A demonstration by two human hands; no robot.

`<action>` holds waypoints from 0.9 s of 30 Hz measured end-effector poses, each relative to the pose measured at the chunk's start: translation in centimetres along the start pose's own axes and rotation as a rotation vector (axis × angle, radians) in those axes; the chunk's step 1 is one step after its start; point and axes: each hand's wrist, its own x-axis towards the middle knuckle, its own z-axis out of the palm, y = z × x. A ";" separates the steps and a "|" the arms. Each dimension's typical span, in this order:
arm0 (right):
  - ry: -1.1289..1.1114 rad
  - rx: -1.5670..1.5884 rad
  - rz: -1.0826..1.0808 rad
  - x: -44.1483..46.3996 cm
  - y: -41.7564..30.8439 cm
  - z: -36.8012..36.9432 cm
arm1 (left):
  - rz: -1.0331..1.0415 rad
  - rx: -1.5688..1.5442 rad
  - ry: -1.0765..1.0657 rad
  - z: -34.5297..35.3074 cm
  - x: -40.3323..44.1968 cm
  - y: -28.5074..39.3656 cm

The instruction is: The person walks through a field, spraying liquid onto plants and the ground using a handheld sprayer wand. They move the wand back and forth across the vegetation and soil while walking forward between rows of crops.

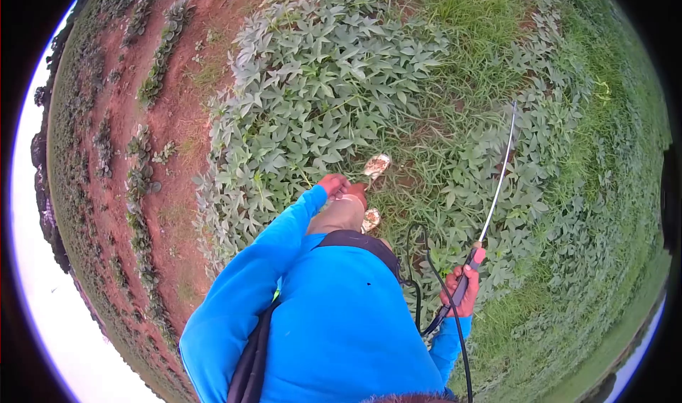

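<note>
My right hand (465, 293) is wrapped round the dark grip of a sprayer wand (499, 183), to the right of my body. Its long, thin, pale lance points away from me, over the low leaves, with a red part just ahead of my fingers. From the grip a black hose (419, 282) loops back towards my waist. In front of my thigh my left hand (334, 185) has its fingers curled in; whether anything is between them is hidden. Close to that hand are my trousers (341, 211), in a pale brown tone.
Dense leafy plants (305, 97) grow ahead and to the left. My speckled pale shoes (376, 165) stand among grass and leaves. Grass (483, 19) and more leafy growth spread to the right. Reddish bare soil (170, 190) with rows of small plants lies farther left.
</note>
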 end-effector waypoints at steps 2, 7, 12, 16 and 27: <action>-0.075 0.050 0.006 1.3 -2.0 1.5 | 0.093 -0.102 -0.154 4.3 -3.6 9.3; -0.358 0.191 0.195 4.4 -6.7 5.3 | 0.590 -0.060 -0.743 14.0 -15.9 27.8; 0.140 0.130 -0.110 7.0 -7.7 13.0 | 1.141 0.091 -1.506 18.9 -26.2 38.5; -0.588 -0.013 0.344 10.2 -10.6 13.2 | 1.188 -0.099 -1.510 18.4 -30.0 42.3; -0.616 0.391 0.365 9.0 -14.1 13.7 | 1.210 -0.095 -1.714 18.4 -26.5 45.6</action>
